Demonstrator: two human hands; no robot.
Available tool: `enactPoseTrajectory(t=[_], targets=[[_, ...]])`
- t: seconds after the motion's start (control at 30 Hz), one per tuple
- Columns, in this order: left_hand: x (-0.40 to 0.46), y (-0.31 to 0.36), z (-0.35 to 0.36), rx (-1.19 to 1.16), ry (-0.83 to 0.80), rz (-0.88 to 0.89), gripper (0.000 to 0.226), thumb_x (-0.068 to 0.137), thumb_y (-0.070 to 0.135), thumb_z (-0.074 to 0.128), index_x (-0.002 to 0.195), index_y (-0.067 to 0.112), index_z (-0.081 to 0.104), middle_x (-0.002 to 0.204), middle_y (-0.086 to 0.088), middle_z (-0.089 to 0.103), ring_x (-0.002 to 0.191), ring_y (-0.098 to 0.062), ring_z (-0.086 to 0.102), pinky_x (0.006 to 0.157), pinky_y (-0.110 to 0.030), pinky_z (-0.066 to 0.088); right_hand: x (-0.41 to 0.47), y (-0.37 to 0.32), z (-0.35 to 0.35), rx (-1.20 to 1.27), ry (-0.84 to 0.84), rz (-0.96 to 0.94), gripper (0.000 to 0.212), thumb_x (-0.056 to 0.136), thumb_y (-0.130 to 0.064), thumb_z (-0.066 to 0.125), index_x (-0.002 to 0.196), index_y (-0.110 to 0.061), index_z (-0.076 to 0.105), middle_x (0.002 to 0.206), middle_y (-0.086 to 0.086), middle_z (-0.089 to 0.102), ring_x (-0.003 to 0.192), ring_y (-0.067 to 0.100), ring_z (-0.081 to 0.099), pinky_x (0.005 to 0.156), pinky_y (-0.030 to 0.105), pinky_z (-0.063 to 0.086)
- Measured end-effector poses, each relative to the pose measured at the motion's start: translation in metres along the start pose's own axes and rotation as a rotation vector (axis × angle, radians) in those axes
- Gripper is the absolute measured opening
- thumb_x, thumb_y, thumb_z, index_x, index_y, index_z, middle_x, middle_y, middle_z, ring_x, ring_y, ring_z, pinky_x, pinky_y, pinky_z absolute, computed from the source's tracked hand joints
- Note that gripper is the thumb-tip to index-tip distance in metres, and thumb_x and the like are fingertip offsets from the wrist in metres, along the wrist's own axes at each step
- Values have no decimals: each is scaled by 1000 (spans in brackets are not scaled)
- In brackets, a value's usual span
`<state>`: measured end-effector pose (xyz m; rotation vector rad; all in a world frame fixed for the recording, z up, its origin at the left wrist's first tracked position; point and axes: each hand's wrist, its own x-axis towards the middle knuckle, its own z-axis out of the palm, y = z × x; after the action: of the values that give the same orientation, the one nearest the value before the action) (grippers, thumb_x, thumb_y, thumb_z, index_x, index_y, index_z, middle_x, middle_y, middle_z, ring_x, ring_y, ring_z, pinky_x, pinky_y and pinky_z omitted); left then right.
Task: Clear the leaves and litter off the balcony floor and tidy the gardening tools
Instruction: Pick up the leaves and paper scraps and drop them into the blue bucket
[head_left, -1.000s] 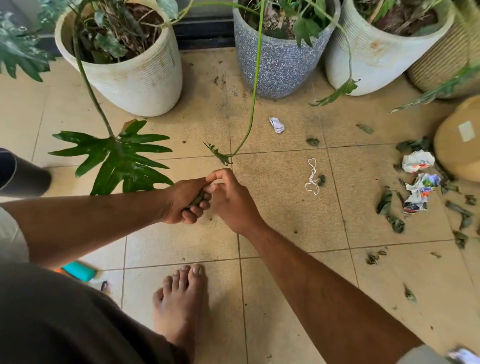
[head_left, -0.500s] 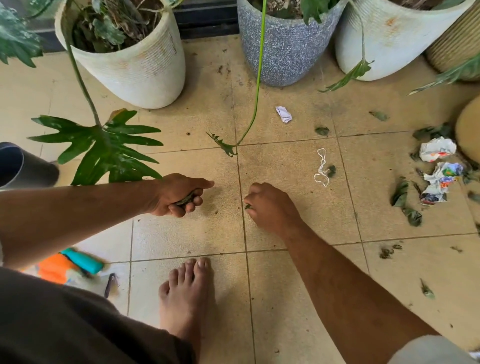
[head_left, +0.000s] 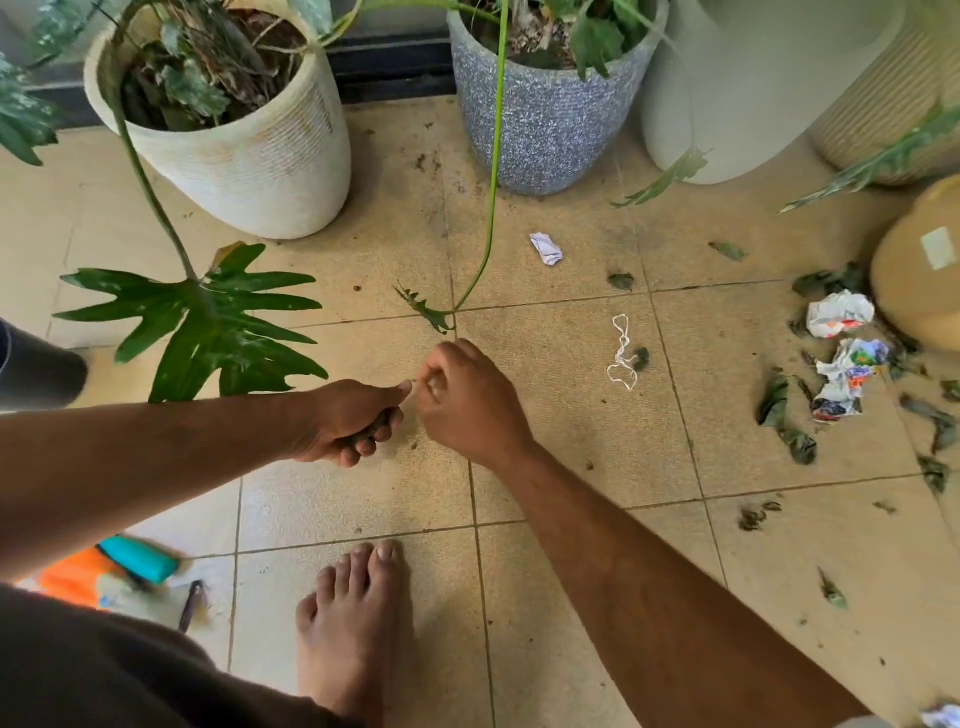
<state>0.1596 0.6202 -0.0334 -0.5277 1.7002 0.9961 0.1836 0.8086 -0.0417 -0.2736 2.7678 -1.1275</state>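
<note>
My left hand (head_left: 349, 422) is curled round a small bunch of dark leaf scraps over the tan floor tiles. My right hand (head_left: 467, 402) is right beside it, fingers curled and pinching a tiny scrap toward the left hand's thumb. Dry green leaves (head_left: 784, 415) lie scattered on the tiles to the right, with crumpled printed paper (head_left: 844, 374) and a white paper wad (head_left: 839, 313) among them. A small paper scrap (head_left: 545, 248) and a tangle of white string (head_left: 622, 353) lie further ahead.
Three plant pots stand at the back: a cream one (head_left: 244, 140), a speckled grey one (head_left: 545, 109), a pale one (head_left: 753, 88). A big lobed leaf (head_left: 208, 327) hangs low at left. A tan round object (head_left: 924, 270) sits right. Orange and teal tools (head_left: 119, 566) lie by my foot (head_left: 353, 623).
My right hand rose from the floor, where it picked at a scrap, and came back beside my left hand. The left hand has kept its bunch of leaves.
</note>
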Motion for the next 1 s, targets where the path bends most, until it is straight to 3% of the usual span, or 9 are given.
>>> enactPoseTrajectory(t=[0.07,0.17,0.4,0.47,0.5,0.6,0.73,0.83,1.0], targets=[[4,-5,19,-143,173,-127,53,104,67,29,113,26,62,106,-5,63,90,-20,61,71,-32,37,3,-20,-5,89,40,-6,9,90,-28,67,92,-27,59,97,-12,57,84,8,56,69,31,53],[5,-103,95,-293,213,-43,56,106,58,12,161,47,13,174,13,16,159,-16,19,125,-42,22,1,-27,-5,87,63,-4,6,90,-30,67,93,-29,62,97,-12,58,86,8,56,71,35,54],[-12,-85,91,-254,188,-42,58,101,63,3,153,48,23,165,15,31,145,-13,37,118,-31,34,-9,-6,-8,-15,61,-86,11,94,-32,68,100,-28,78,92,-7,56,89,16,55,69,38,53],[-14,10,48,-371,20,-55,40,109,52,25,114,27,56,105,-1,61,83,-17,57,63,-21,52,-10,-3,-8,140,13,-89,17,98,-32,67,106,-25,80,92,-5,58,87,15,58,70,38,54],[-8,41,30,-332,-45,15,32,108,46,41,93,22,55,78,1,49,60,-14,41,45,-20,34,-10,-2,-10,265,-14,-51,18,98,-31,68,108,-24,81,94,-6,61,87,13,61,73,38,55],[2,47,15,-256,-161,83,43,109,44,49,71,26,42,66,3,28,51,-12,18,45,-19,13,-7,16,-22,425,55,105,21,98,-32,69,112,-24,80,102,-10,70,92,4,66,83,32,59],[4,28,13,-152,-127,-11,49,107,51,55,68,27,42,67,2,30,51,-13,19,43,-19,15,0,88,-52,-134,447,341,46,93,-40,66,138,-29,60,143,-3,56,127,16,53,100,44,55],[-1,25,2,-140,-87,-28,49,107,51,56,66,27,43,66,2,31,51,-14,19,44,-19,15,2,151,-84,-360,323,469,76,92,-47,66,159,-29,34,170,3,23,153,27,28,117,53,40],[0,-1,-14,-99,-51,-70,51,106,53,56,65,26,42,66,1,30,53,-15,18,46,-20,14,57,196,-117,-528,42,386,86,97,-48,59,166,-33,8,174,-4,-2,148,33,31,109,54,48]])
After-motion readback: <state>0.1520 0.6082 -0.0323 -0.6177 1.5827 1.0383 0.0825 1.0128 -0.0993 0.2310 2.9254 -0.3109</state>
